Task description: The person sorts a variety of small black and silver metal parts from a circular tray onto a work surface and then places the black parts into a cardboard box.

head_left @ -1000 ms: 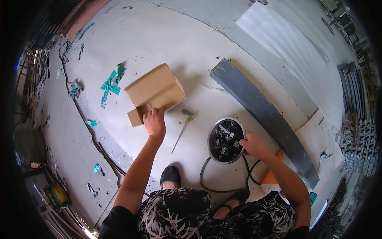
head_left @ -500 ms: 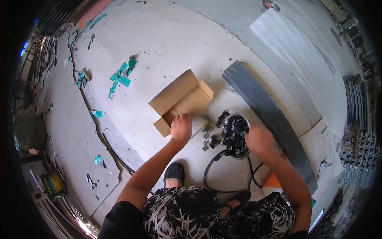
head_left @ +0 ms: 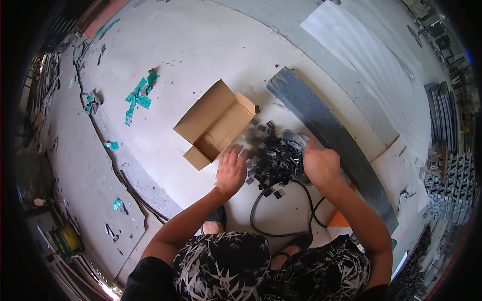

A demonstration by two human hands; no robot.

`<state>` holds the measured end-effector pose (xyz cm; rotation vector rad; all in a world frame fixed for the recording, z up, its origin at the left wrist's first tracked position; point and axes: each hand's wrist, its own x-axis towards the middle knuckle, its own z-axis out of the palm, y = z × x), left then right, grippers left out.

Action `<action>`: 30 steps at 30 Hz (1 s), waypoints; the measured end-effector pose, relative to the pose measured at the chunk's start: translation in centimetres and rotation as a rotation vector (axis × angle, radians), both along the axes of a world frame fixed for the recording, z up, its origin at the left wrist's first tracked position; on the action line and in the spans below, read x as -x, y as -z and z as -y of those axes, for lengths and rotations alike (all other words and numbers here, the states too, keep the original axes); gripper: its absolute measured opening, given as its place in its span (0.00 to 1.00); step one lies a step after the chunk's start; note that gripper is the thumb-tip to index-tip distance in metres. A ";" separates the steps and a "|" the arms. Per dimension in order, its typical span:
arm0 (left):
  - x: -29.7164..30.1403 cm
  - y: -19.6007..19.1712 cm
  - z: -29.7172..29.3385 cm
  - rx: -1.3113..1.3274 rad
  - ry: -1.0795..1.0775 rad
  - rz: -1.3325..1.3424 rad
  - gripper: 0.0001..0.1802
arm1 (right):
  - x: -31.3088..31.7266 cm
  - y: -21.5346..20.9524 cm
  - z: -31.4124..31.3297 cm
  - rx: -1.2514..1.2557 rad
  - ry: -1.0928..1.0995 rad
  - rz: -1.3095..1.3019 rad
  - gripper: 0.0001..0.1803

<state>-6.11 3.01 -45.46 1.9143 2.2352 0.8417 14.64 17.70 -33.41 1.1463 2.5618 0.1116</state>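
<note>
My right hand (head_left: 322, 165) is closed on the rim of a round grey container (head_left: 297, 139), which is tipped toward the left. Beside its mouth, a heap of small black clip-like pieces (head_left: 273, 158) lies spread on the floor, some with metallic-looking parts. My left hand (head_left: 232, 169) is open, fingers stretched out, at the left edge of the heap and next to the near corner of an open cardboard box (head_left: 203, 116). Nothing shows in the left hand. Most of the container is hidden behind my right hand and the pieces.
A long dark grey beam (head_left: 334, 135) lies right of the heap. A black cable (head_left: 256, 218) loops near my feet, by an orange object (head_left: 340, 219). Green tape scraps (head_left: 140, 98) lie at left, a white sheet (head_left: 361, 60) at far right, stacked metal parts (head_left: 452, 185) beyond.
The container, upright and full before, has tipped, and its black pieces have spilled onto the floor. My left hand has come out of the box and opened. The whole view has shifted slightly.
</note>
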 end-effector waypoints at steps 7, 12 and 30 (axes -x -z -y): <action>-1.8 0.9 0.4 0.030 0.137 0.078 0.21 | -1.3 -0.4 0.4 -0.108 -0.095 0.002 0.30; -2.3 1.1 0.3 0.073 0.192 0.118 0.21 | -2.9 -0.4 1.0 -0.214 -0.192 -0.069 0.31; -3.4 1.2 -4.2 0.101 0.276 0.165 0.22 | -23.2 0.2 4.8 0.448 0.709 -0.220 0.21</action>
